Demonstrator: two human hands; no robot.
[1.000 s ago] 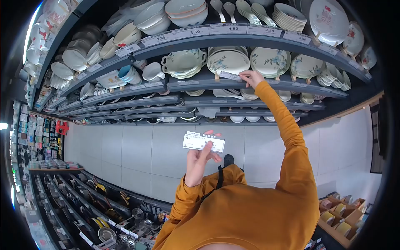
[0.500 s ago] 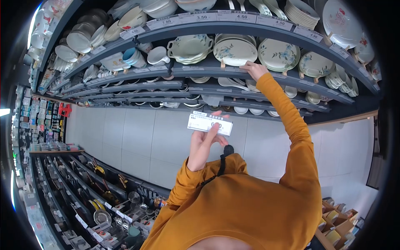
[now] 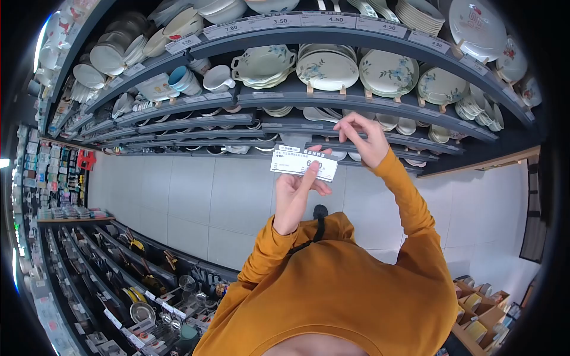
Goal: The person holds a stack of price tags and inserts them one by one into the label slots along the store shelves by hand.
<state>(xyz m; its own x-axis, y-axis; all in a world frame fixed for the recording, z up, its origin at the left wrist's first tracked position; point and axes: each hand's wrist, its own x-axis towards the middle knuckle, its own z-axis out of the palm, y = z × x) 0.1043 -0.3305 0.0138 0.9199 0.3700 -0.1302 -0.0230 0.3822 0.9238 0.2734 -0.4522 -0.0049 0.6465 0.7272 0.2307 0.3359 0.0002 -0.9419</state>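
My left hand (image 3: 297, 193) holds a white price label (image 3: 304, 164) between thumb and fingers, in front of my body. To its upper right, my right hand (image 3: 365, 137) is raised before the lower shelves with thumb and forefinger close together. Whether anything small is in that pinch I cannot make out. Above it, an oval floral plate (image 3: 328, 71) and a round floral plate (image 3: 389, 72) stand upright on wooden holders. Beside them on the left is a stack of handled dishes (image 3: 263, 64). Price labels (image 3: 336, 21) run along the upper shelf edge (image 3: 261, 37).
Long shelves of bowls, cups and spoons curve across the top. Grey floor tiles (image 3: 190, 196) lie below them. Racks with strainers (image 3: 142, 312) and other kitchen tools stand at lower left. Wooden compartments (image 3: 475, 311) with goods are at lower right.
My right hand has left the shelf edge below the oval plate and come down nearer to my left hand. The small label it held there a second ago is no longer visible in it.
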